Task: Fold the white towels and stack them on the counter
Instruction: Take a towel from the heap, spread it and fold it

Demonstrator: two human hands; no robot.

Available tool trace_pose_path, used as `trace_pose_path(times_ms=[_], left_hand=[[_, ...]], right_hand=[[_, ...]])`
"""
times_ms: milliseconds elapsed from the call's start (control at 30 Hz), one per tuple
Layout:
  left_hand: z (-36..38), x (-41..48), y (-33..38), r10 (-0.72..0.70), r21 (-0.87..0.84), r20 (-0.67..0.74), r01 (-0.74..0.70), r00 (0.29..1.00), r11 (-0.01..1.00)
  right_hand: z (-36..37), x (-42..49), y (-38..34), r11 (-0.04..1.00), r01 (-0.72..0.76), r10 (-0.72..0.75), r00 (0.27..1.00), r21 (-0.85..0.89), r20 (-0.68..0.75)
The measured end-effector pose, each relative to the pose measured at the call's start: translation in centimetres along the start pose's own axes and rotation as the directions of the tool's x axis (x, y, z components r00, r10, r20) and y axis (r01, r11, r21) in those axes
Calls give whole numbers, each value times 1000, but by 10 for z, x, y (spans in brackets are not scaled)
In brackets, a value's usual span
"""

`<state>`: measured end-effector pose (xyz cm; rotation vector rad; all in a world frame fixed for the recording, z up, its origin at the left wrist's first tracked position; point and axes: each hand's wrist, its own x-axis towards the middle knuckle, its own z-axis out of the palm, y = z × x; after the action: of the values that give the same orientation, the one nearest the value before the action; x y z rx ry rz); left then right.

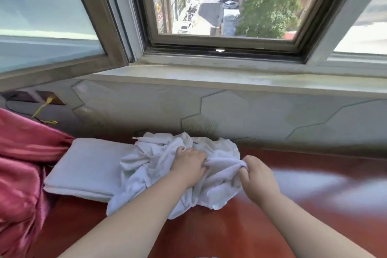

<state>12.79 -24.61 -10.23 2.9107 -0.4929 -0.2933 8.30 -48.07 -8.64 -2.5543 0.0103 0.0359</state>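
A crumpled white towel (159,161) lies in a heap on the glossy red-brown counter (303,205), under the window. My left hand (189,166) presses into the middle of the heap with its fingers gripping the cloth. My right hand (258,180) pinches a bunched fold of the same towel at the heap's right side. To the left, a folded white towel (88,169) lies flat on the counter, its right edge covered by the crumpled one.
A red satin curtain (18,163) hangs over the counter's left end, touching the folded towel. A tiled wall (251,115) and window sill (230,77) rise right behind the heap. A yellow cable (43,109) runs from a wall socket at the left.
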Motion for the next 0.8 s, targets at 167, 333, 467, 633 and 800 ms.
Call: trace_pose_path(times_ms=[167,333,467,633,800], left_hand=[[-5,18,40,38,-369,69,-10,997,929],[-18,35,97,107,-526,16,-83,994,846],[-2,33,137,120,-579,109,-35,987,815],[32,21,179,104,-572,160,6,982,821],[72,6,232,51,-420,328,97,943,903]], right_hand=[[-39,-16,24,985,-153,164,971,77,-172],[-73,-22,53,863,-318,441,853,391,-278],[-96,-37,91,868,-302,430,854,395,-292],[-114,-54,152,944,-304,322,934,128,-157],[-150,-65,222,968,-149,148,989,-200,-21]])
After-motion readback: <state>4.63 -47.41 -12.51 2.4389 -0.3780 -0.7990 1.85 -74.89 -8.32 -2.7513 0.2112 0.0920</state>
